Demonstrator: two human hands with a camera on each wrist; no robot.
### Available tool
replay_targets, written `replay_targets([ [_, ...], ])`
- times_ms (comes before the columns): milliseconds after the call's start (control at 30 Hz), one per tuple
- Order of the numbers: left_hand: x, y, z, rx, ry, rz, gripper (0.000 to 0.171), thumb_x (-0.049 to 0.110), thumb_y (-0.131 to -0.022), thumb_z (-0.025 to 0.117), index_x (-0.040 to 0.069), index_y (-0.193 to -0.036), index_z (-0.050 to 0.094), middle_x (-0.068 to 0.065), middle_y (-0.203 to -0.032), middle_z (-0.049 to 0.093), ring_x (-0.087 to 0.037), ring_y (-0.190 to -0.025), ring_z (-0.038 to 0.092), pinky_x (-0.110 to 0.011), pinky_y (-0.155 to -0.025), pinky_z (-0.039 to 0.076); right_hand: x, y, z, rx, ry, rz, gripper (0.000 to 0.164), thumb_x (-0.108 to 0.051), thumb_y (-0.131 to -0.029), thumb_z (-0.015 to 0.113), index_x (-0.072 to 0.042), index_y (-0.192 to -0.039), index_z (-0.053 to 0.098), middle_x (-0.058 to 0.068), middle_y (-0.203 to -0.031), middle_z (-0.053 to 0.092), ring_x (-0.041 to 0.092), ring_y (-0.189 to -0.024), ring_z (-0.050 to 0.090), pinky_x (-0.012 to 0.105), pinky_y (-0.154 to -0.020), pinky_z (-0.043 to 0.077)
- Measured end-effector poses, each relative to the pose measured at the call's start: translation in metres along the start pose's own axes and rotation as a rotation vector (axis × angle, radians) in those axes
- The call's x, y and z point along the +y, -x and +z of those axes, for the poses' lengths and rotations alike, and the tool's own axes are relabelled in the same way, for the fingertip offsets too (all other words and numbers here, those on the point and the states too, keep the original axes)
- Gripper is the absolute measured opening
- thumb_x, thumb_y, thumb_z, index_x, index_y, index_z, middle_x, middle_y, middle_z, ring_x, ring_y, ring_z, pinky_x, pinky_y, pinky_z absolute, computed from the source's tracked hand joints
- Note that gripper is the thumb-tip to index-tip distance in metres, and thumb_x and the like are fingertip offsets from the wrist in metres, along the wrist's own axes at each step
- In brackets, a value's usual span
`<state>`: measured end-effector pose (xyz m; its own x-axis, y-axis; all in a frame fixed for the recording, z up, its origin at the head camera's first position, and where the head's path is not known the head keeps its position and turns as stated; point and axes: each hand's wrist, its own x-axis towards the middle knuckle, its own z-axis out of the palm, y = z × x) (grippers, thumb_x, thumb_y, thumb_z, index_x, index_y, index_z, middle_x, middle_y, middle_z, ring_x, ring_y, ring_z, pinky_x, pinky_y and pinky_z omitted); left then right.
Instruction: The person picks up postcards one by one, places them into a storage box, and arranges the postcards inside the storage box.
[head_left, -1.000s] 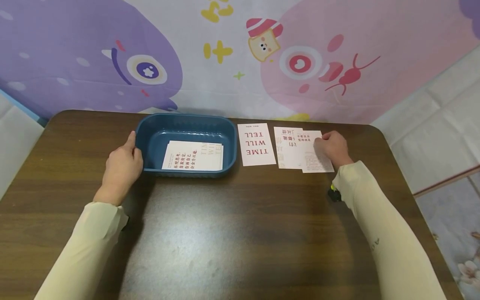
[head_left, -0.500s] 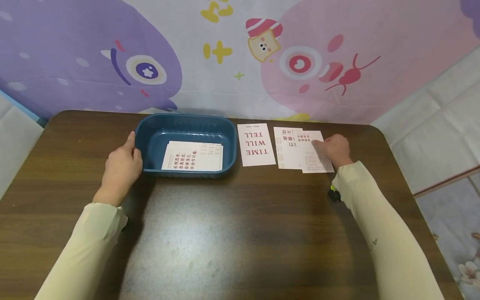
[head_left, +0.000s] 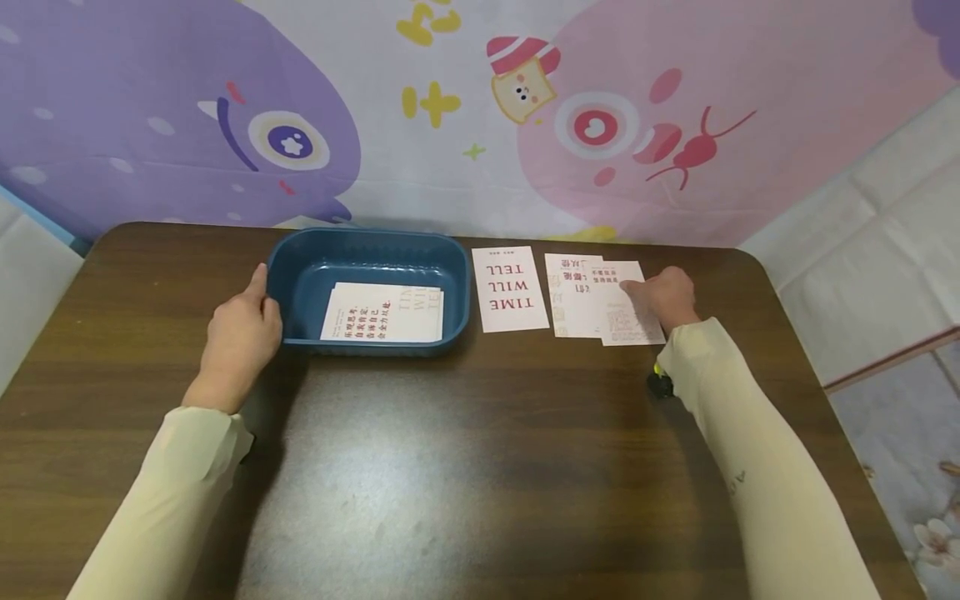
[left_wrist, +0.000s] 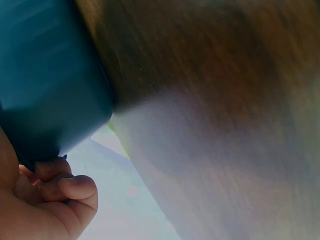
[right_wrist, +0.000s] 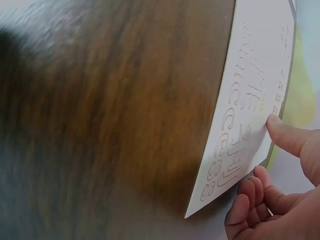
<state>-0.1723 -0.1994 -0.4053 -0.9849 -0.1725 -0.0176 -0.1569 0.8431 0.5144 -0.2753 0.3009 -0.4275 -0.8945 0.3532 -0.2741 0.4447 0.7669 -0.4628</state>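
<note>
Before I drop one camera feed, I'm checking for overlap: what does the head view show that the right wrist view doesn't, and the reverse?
Only the head view: the tray, the left hand gripping its side, and the TIME WILL TELL card.

Only the right wrist view: fingertips curled at the edge of the right card, and its outlined letters readable as "ccess".

Both: the right hand, that right card and the table.

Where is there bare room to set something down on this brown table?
The widest bare tabletop lies between the pale yellow sleeves, in front of the blue rectangular tub; another lies left of the left hand. The back is crowded: tub, white printed cards, right hand.
</note>
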Motion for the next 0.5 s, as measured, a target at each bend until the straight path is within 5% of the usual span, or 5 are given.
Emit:
replay_targets([
  [300,0.0005,0.0002,-0.0008,-0.013,0.004,-0.009,0.056,0.015,-0.099,0.028,-0.002,-0.151,0.022,-0.043,-0.137,0.044,-0.056,-0.101,0.052,-0.071,-0.087,0.042,-0.0006,-0.0011,0.0009,-0.021,-0.081,0.082,0.07,-0.035,-0.084,0.066,0.015,-0.13,0.048,0.03,-0.129,0.053,0.034,-0.102,0.05,0.051,-0.102,0.045],
  [500,0.0008,0.0001,-0.001,-0.033,0.004,-0.027,0.056,0.016,-0.099,0.028,-0.001,-0.152,0.019,-0.042,-0.14,0.041,-0.052,-0.097,0.052,-0.069,-0.086,0.044,0.0006,0.0019,-0.0004,-0.037,-0.127,0.057,0.067,-0.033,-0.085,0.065,0.013,-0.131,0.05,0.031,-0.132,0.054,0.035,-0.106,0.051,0.051,-0.104,0.043],
])
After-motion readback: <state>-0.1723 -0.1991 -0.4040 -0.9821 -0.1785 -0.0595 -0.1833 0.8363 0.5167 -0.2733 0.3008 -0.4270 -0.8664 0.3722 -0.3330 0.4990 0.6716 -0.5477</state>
